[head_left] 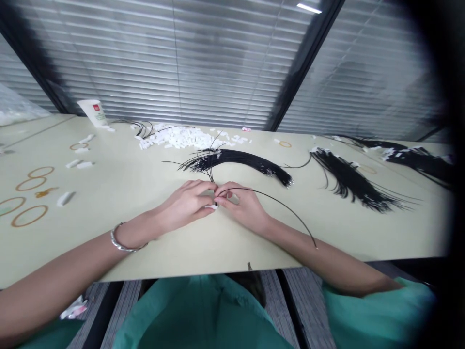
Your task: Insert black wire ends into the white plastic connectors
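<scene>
Black wire (272,197) is partly hidden by right grip (245,206).

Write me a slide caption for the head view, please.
Right hand pinching a black wire beside the left hand, before a wire bundle and white pieces.

Slatted blinds (225,63) hang behind a cream table (109,194) over grey flooring (308,305).

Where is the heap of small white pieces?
In the head view, the heap lies near the far edge of the table, left of centre, with the paper cup to its left and the curved wire bundle to its front right.
</scene>
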